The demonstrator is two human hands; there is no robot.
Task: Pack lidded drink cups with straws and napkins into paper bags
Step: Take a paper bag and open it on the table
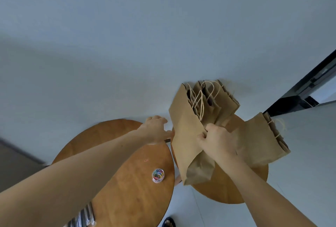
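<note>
- The right hand (216, 141) is clenched tight round a bunch of flat brown paper bags with twine handles (185, 121), gripping it about halfway up, with the handles pointing away from the person.
- The left hand (156, 129) reaches forward, fingers loosely spread and holding nothing. Its thumb is just beside the bunch's left edge; whether they touch cannot be told.
- A second stack of brown paper bags (261, 141) lies on the right round wooden table (227, 192).
- The left round wooden table (127, 190) carries a clear tub of coloured paper clips (158, 175).
- A pale grey-blue wall (127, 36) stands behind.
</note>
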